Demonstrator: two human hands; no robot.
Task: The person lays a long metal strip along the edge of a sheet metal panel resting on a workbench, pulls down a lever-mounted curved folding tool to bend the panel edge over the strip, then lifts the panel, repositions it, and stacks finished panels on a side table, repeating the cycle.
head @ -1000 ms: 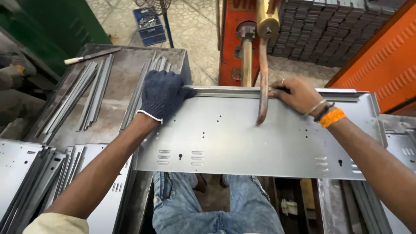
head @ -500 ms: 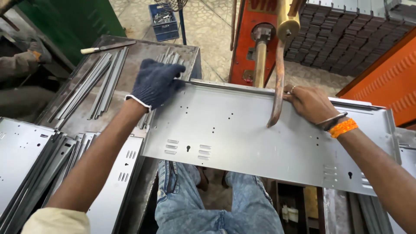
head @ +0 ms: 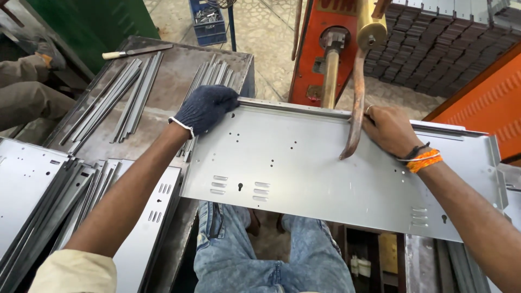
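A long grey sheet-metal panel (head: 325,168) with punched holes and louvre slots lies across my lap, tilted slightly down to the right. My left hand (head: 205,107), in a dark blue knit glove, grips the panel's far left corner. My bare right hand (head: 388,129), with an orange wristband, presses on the far edge near the middle. A curved copper electrode arm (head: 355,103) of the orange spot-welding machine (head: 325,49) comes down onto the panel just left of my right hand.
A steel table (head: 173,65) on the left carries several narrow metal strips (head: 106,103) and a tool with a pale handle (head: 133,52). More punched panels (head: 152,217) are stacked at lower left. Another person's sleeve (head: 24,87) shows at far left. A blue crate (head: 209,21) stands on the floor.
The panel has slid to the right under the electrode, and both hands moved with it. My view has shifted, so the table and strips sit further into the frame.
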